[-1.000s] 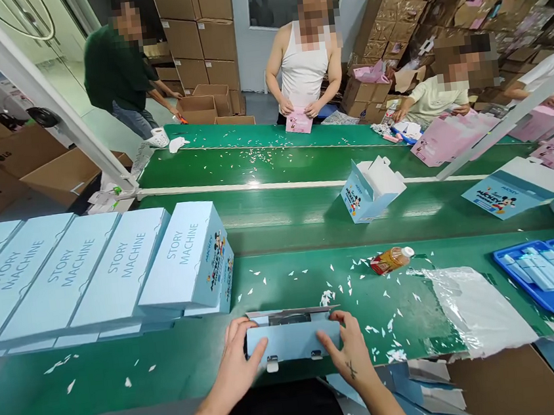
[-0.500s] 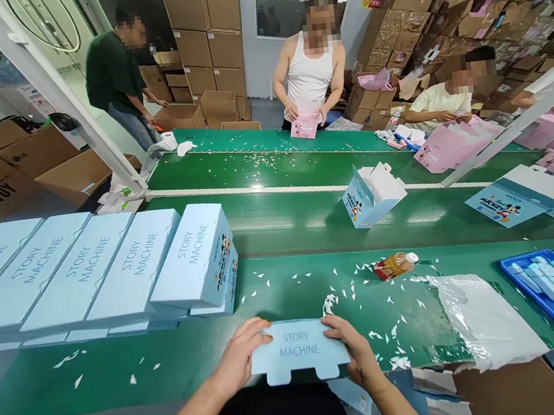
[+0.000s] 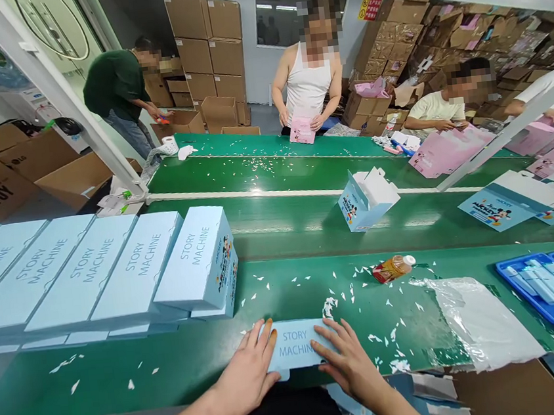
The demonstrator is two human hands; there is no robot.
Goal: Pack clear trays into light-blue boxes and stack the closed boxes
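A light blue carton printed STORY MACHINE lies flat at the near edge of the green table. My left hand lies on its left part with fingers stretched out. My right hand presses flat on its right part, fingers spread. A row of folded blue STORY MACHINE cartons leans in a stack at my left.
A small drink bottle lies on the table, beside a clear plastic sheet and a blue tray. Open blue boxes ride the green belt. Across it, several people handle pink cartons. Paper scraps litter the table.
The carton was held up in both hands; now it lies flat on the table with both palms pressed on top of it.
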